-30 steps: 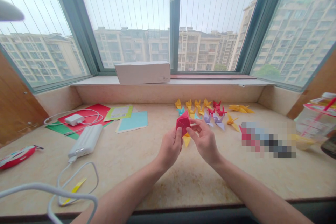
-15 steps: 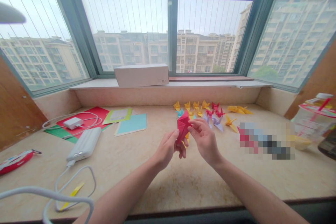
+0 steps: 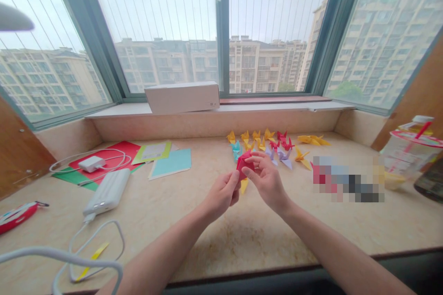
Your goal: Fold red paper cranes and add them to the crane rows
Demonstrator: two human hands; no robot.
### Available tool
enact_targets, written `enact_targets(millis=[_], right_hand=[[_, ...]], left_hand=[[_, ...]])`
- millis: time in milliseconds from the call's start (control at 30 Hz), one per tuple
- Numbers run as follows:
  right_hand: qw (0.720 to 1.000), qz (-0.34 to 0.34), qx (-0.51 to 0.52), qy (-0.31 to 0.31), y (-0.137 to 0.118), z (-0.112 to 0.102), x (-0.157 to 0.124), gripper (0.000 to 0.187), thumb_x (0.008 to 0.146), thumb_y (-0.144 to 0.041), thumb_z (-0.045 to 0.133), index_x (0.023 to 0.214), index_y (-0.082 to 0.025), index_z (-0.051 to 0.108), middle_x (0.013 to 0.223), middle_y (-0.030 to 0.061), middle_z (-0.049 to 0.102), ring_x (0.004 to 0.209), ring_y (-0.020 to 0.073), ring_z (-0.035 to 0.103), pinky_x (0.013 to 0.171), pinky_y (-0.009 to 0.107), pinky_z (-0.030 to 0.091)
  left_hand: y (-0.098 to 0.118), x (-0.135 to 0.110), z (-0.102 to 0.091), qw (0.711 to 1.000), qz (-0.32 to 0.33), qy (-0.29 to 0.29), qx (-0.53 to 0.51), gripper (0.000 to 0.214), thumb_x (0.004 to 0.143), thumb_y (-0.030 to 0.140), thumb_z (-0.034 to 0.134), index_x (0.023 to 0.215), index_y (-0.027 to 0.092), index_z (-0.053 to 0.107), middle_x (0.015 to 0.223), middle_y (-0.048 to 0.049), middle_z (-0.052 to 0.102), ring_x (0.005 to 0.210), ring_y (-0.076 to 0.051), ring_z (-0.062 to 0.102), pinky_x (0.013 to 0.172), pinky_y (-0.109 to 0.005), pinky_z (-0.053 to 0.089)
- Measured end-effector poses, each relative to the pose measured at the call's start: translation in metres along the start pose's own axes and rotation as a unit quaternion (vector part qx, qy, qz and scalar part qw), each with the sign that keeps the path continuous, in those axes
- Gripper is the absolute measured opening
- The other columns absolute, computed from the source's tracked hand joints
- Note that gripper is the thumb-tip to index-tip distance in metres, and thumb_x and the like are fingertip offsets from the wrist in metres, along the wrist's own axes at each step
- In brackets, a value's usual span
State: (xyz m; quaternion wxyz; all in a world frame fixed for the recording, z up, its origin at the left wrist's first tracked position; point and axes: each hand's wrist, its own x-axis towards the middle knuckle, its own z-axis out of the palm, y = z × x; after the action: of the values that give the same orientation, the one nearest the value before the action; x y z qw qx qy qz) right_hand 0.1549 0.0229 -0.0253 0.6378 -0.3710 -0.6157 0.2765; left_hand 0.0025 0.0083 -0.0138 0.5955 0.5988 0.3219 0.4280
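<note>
A folded piece of red paper [image 3: 242,162] is held above the beige counter [image 3: 242,230] between both hands. My left hand [image 3: 221,192] pinches its lower left edge with thumb and fingers closed. My right hand [image 3: 267,179] pinches its upper right part with curled fingers. Just behind lies a yellow paper point [image 3: 244,185]. Farther back stand several folded paper cranes [image 3: 268,144] in yellow, red, blue and purple.
Flat sheets of coloured paper [image 3: 170,162] lie at the left with a white charger [image 3: 91,163]. A white power bank [image 3: 107,191] and its cable [image 3: 90,249] lie nearer. A white box [image 3: 182,97] sits on the sill. A plastic cup [image 3: 407,152] stands at the right.
The red paper has been turned and pressed smaller between my fingers. Both hands have shifted slightly down and closer together; the view has tilted a little.
</note>
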Motion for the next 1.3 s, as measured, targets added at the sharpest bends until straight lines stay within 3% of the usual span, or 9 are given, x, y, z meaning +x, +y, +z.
enact_targets(millis=[133, 233, 367, 467, 567, 833, 1000, 1300], right_hand=[[0.999, 0.015, -0.021, -0.024, -0.003, -0.003, 0.001, 0.022, 0.081, -0.042, 0.073, 0.087, -0.021, 0.070, 0.116, 0.0089, 0.056, 0.099, 0.0223, 0.064, 0.080, 0.036, 0.059], [0.998, 0.016, -0.023, -0.048, -0.005, -0.004, 0.002, 0.021, 0.081, -0.041, 0.072, 0.080, -0.021, 0.069, 0.110, 0.0091, 0.058, 0.103, 0.0240, 0.062, 0.079, 0.035, 0.058], [0.999, 0.020, 0.005, -0.043, -0.009, -0.007, 0.004, 0.021, 0.082, -0.041, 0.071, 0.078, -0.021, 0.070, 0.110, 0.0094, 0.059, 0.109, 0.0252, 0.060, 0.082, 0.036, 0.058], [0.998, 0.030, 0.009, -0.047, -0.013, -0.011, 0.006, 0.021, 0.083, -0.041, 0.070, 0.078, -0.021, 0.072, 0.109, 0.0098, 0.062, 0.114, 0.0265, 0.058, 0.086, 0.039, 0.056], [0.998, 0.032, -0.013, -0.054, -0.016, -0.016, 0.009, 0.020, 0.085, -0.039, 0.068, 0.075, -0.022, 0.074, 0.099, 0.0086, 0.067, 0.118, 0.0265, 0.056, 0.096, 0.041, 0.051], [0.998, 0.055, -0.005, -0.030, -0.014, -0.019, 0.011, 0.023, 0.082, -0.042, 0.071, 0.072, -0.021, 0.074, 0.093, 0.0091, 0.069, 0.107, 0.0260, 0.062, 0.091, 0.041, 0.051], [0.999, 0.045, -0.004, -0.022, -0.013, -0.019, 0.011, 0.020, 0.082, -0.039, 0.071, 0.072, -0.022, 0.074, 0.086, 0.0080, 0.070, 0.111, 0.0265, 0.060, 0.095, 0.042, 0.048], [0.999, -0.010, -0.023, 0.028, -0.014, -0.014, 0.007, 0.014, 0.080, -0.033, 0.075, 0.076, -0.020, 0.072, 0.106, 0.0096, 0.062, 0.116, 0.0261, 0.057, 0.094, 0.042, 0.051]], left_hand=[[-0.001, -0.001, -0.003, 0.999, 0.016, -0.003, 0.035, 0.049, 0.087, 0.065, 0.048, 0.069, 0.020, 0.040, 0.052, 0.0104, 0.027, 0.041, -0.005, 0.022, 0.038, -0.019, 0.016], [0.002, -0.003, -0.004, 0.997, 0.022, -0.015, 0.069, 0.046, 0.091, 0.060, 0.047, 0.075, 0.017, 0.049, 0.051, 0.0092, 0.030, 0.043, -0.005, 0.024, 0.040, -0.019, 0.017], [0.007, -0.004, -0.005, 0.995, 0.024, -0.044, 0.087, 0.037, 0.091, 0.047, 0.055, 0.109, 0.015, 0.060, 0.053, 0.0095, 0.034, 0.042, -0.005, 0.030, 0.040, -0.018, 0.023], [0.006, -0.003, -0.005, 0.994, 0.038, -0.029, 0.099, 0.045, 0.094, 0.041, 0.051, 0.134, 0.019, 0.050, 0.065, 0.0052, 0.051, 0.041, -0.006, 0.044, 0.039, -0.018, 0.032], [0.003, -0.002, -0.006, 0.992, 0.058, -0.018, 0.111, 0.051, 0.096, 0.039, 0.047, 0.144, 0.022, 0.040, 0.088, -0.0042, 0.065, 0.045, -0.008, 0.057, 0.041, -0.020, 0.041], [0.001, 0.000, -0.005, 0.995, 0.057, -0.058, 0.059, 0.049, 0.097, 0.046, 0.046, 0.133, 0.015, 0.054, 0.107, -0.0164, 0.070, 0.054, -0.014, 0.067, 0.046, -0.023, 0.050], [0.004, -0.002, -0.003, 0.996, 0.051, -0.062, 0.035, 0.049, 0.097, 0.049, 0.044, 0.128, 0.015, 0.058, 0.110, -0.0174, 0.070, 0.056, -0.014, 0.067, 0.047, -0.025, 0.051], [0.001, -0.001, -0.002, 0.996, 0.030, -0.033, 0.073, 0.048, 0.096, 0.051, 0.044, 0.116, 0.010, 0.061, 0.098, -0.0149, 0.071, 0.054, -0.013, 0.066, 0.047, -0.024, 0.051]])
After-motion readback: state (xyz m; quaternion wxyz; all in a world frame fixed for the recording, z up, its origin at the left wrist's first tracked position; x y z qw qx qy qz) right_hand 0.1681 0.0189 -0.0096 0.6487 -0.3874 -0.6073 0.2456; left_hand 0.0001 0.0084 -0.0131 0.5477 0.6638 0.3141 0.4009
